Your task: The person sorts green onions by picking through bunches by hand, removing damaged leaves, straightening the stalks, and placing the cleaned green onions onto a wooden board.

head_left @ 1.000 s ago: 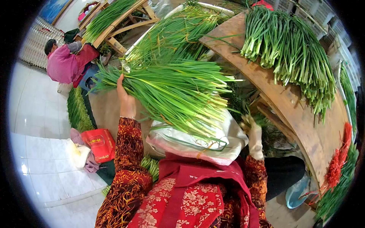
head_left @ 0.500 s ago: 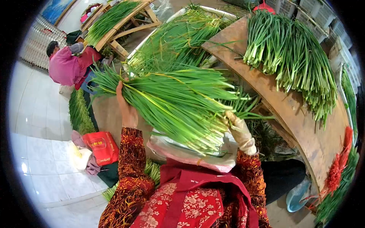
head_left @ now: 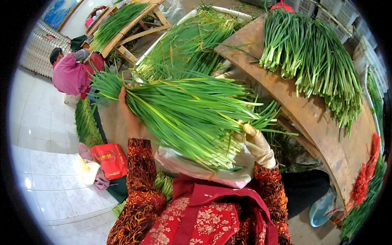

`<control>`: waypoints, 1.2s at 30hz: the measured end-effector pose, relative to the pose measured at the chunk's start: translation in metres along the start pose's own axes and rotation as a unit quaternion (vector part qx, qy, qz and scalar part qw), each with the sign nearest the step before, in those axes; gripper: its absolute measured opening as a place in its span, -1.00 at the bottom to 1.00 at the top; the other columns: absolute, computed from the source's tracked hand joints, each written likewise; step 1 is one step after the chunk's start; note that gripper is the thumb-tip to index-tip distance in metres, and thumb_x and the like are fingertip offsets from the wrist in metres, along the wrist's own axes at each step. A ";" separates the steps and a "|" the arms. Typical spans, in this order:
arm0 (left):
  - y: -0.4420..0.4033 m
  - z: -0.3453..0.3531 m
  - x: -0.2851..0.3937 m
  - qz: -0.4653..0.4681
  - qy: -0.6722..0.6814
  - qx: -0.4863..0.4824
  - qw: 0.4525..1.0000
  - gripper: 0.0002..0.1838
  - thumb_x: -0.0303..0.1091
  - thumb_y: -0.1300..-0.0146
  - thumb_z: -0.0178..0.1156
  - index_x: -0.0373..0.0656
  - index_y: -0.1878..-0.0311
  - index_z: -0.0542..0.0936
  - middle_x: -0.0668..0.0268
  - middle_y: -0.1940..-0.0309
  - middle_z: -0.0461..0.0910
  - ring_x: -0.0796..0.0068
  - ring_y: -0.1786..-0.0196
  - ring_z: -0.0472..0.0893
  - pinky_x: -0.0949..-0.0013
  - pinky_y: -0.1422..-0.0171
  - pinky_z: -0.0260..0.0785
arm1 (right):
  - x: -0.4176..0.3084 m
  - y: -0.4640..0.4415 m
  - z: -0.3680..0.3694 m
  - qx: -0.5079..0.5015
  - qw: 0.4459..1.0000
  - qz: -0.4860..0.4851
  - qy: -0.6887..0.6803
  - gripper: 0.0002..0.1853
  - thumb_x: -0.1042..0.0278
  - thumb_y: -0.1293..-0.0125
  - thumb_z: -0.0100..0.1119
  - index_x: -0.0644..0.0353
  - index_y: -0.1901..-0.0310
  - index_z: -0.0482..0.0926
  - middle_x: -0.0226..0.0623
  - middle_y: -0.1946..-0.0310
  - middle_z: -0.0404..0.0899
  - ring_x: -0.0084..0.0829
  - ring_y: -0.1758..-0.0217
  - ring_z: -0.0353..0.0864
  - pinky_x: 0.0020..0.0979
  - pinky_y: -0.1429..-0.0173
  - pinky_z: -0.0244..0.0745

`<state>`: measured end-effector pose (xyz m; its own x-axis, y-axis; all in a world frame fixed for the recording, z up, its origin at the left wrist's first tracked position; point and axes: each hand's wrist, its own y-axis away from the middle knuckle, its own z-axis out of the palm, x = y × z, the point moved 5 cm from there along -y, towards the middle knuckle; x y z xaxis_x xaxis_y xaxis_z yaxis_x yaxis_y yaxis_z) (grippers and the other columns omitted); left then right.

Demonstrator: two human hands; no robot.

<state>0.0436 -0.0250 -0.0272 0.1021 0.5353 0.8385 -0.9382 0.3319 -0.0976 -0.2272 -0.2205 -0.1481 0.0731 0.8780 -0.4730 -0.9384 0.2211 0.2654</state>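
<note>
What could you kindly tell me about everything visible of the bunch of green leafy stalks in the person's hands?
The bunch of green leafy stalks is long, thin-leaved and loose, mostly bright green with some yellowish strands. It lies sideways across the view, leaf tips towards the picture's left, paler stalk ends fanned unevenly to the right. The left hand grasps its leafy end; the gloved right hand touches the stalk ends. Its lower edge overlaps a whitish sack; whether they touch is unclear.
</note>
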 end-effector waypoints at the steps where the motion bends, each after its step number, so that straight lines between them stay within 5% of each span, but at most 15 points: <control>1: 0.003 0.001 0.000 -0.014 -0.010 0.012 1.000 -0.73 -0.13 -0.30 -0.07 -0.12 0.14 0.45 0.36 0.29 0.52 0.50 0.23 0.51 0.45 0.15 0.40 | 0.005 0.010 -0.001 0.043 0.999 -0.001 -0.021 -0.74 0.27 -0.18 0.17 0.20 0.14 0.51 -0.53 0.37 0.48 -0.65 0.41 0.36 -0.57 0.26 0.32; 2: 0.004 0.001 -0.002 -0.028 -0.021 0.023 0.999 -0.73 -0.14 -0.30 -0.07 -0.14 0.14 0.45 0.36 0.28 0.52 0.51 0.23 0.51 0.45 0.14 0.39 | 0.015 0.016 -0.016 -0.005 0.995 -0.080 0.055 -0.68 0.24 -0.13 0.21 0.21 0.12 0.50 -0.50 0.34 0.51 -0.63 0.41 0.38 -0.51 0.22 0.37; 3: 0.003 -0.001 -0.003 -0.031 -0.022 0.021 0.999 -0.73 -0.14 -0.30 -0.07 -0.14 0.14 0.45 0.36 0.28 0.52 0.51 0.23 0.51 0.45 0.14 0.39 | 0.014 0.024 -0.008 0.042 0.999 0.026 0.000 -0.68 0.18 -0.11 0.23 0.20 0.18 0.50 -0.50 0.36 0.50 -0.60 0.39 0.40 -0.45 0.19 0.40; 5: -0.001 -0.002 -0.007 -0.046 0.017 -0.040 0.998 -0.73 -0.17 -0.31 -0.07 -0.14 0.11 0.44 0.35 0.28 0.51 0.53 0.23 0.51 0.47 0.14 0.39 | 0.009 0.035 0.009 0.003 0.999 -0.002 -0.042 -0.69 0.14 -0.10 0.23 0.18 0.24 0.50 -0.50 0.44 0.47 -0.59 0.43 0.39 -0.49 0.22 0.38; 9: 0.003 -0.003 -0.011 -0.047 0.006 -0.048 0.998 -0.76 -0.20 -0.30 -0.05 -0.13 0.11 0.44 0.34 0.28 0.51 0.54 0.23 0.50 0.48 0.15 0.39 | 0.015 0.041 0.010 -0.027 0.990 0.029 0.133 -0.63 -0.05 -0.27 -0.01 0.06 0.53 0.40 -0.57 0.59 0.28 -0.67 0.59 0.15 -0.63 0.48 0.04; 13: 0.002 -0.017 -0.014 -0.040 -0.028 -0.029 0.998 -0.74 -0.20 -0.31 -0.08 -0.16 0.09 0.44 0.36 0.28 0.50 0.55 0.22 0.50 0.50 0.12 0.38 | 0.008 0.053 0.008 -0.025 0.979 -0.034 0.198 -0.60 0.05 -0.36 -0.15 0.00 0.62 0.29 -0.60 0.69 0.21 -0.66 0.62 0.08 -0.61 0.51 -0.01; 15: 0.000 -0.024 -0.012 -0.032 -0.048 -0.060 0.997 -0.73 -0.19 -0.31 -0.08 -0.16 0.08 0.43 0.37 0.27 0.50 0.55 0.21 0.50 0.49 0.11 0.37 | 0.022 0.071 -0.038 -0.086 0.994 0.041 0.054 -0.62 0.17 -0.34 -0.15 0.00 0.66 0.28 -0.56 0.70 0.27 -0.66 0.64 0.16 -0.60 0.56 0.03; 17: 0.001 -0.034 -0.006 -0.015 -0.068 0.004 0.998 -0.70 -0.17 -0.30 -0.06 -0.18 0.07 0.41 0.39 0.28 0.49 0.56 0.22 0.49 0.48 0.08 0.36 | -0.009 0.101 -0.055 0.235 0.957 0.052 0.164 -0.67 0.15 -0.33 -0.11 -0.03 0.60 0.28 -0.64 0.74 0.22 -0.70 0.76 0.11 -0.60 0.69 0.03; 19: 0.000 -0.048 -0.003 -0.023 -0.036 -0.019 0.999 -0.70 -0.15 -0.30 -0.07 -0.17 0.08 0.42 0.39 0.28 0.50 0.55 0.21 0.49 0.48 0.07 0.35 | 0.007 0.125 -0.158 0.338 0.936 -0.058 -0.082 -0.75 0.07 -0.34 -0.12 -0.03 0.45 0.33 -0.69 0.74 0.21 -0.74 0.77 0.09 -0.62 0.69 0.06; 21: -0.006 -0.054 -0.004 -0.045 0.029 -0.066 0.996 -0.68 -0.11 -0.30 -0.07 -0.16 0.09 0.42 0.38 0.27 0.50 0.54 0.19 0.49 0.47 0.05 0.34 | 0.013 0.128 -0.193 0.308 0.939 -0.111 -0.103 -0.74 0.05 -0.35 -0.13 0.02 0.37 0.37 -0.61 0.66 0.27 -0.70 0.70 0.20 -0.62 0.61 0.23; 24: 0.018 -0.018 0.005 -0.028 -0.032 0.027 0.999 -0.68 -0.13 -0.30 -0.07 -0.18 0.07 0.41 0.39 0.31 0.49 0.51 0.18 0.49 0.47 0.03 0.34 | -0.015 0.075 -0.089 0.335 0.935 -0.107 0.041 -0.64 0.10 -0.31 -0.03 0.27 0.09 0.41 -0.38 0.40 0.42 -0.53 0.37 0.44 -0.57 0.13 0.42; 27: 0.010 -0.023 0.010 -0.018 -0.007 0.038 0.999 -0.68 -0.17 -0.30 -0.05 -0.17 0.01 0.39 0.40 0.31 0.44 0.52 0.17 0.47 0.46 0.03 0.35 | -0.018 0.007 -0.059 0.155 0.980 -0.056 0.115 -0.52 0.12 -0.26 0.05 0.32 -0.08 0.35 -0.19 0.10 0.50 -0.46 0.20 0.47 -0.41 0.04 0.41; 32: 0.009 -0.014 0.017 0.012 0.038 -0.001 0.999 -0.73 -0.24 -0.28 -0.03 -0.08 0.00 0.36 0.38 0.24 0.39 0.55 0.18 0.44 0.46 0.04 0.34 | -0.013 -0.047 -0.022 -0.197 0.980 -0.007 -0.037 -0.59 0.13 -0.27 -0.03 0.20 -0.07 0.38 -0.24 0.14 0.52 -0.46 0.30 0.52 -0.36 0.19 0.53; 35: 0.006 -0.008 0.022 0.018 0.101 -0.063 0.993 -0.70 -0.24 -0.28 -0.05 -0.06 -0.05 0.33 0.42 0.26 0.36 0.59 0.20 0.41 0.40 0.03 0.32 | -0.019 0.000 0.011 0.114 0.987 0.026 0.112 -0.71 0.05 -0.32 -0.19 0.08 0.32 0.42 -0.58 0.58 0.36 -0.72 0.63 0.32 -0.73 0.59 0.26; 36: 0.006 -0.003 0.024 0.019 0.129 -0.102 0.986 -0.67 -0.21 -0.29 -0.07 -0.04 -0.09 0.31 0.46 0.27 0.34 0.63 0.21 0.40 0.38 0.04 0.32 | -0.011 0.006 -0.029 0.059 0.986 0.037 0.149 -0.77 0.12 -0.31 -0.14 0.04 0.34 0.42 -0.70 0.68 0.24 -0.74 0.73 0.11 -0.69 0.67 0.05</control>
<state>0.0410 -0.0076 -0.0093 0.1737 0.7208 0.6710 -0.8594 0.4437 -0.2541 -0.2437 -0.2407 -0.1655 -0.1133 0.7331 -0.6706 -0.8907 0.2242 0.3955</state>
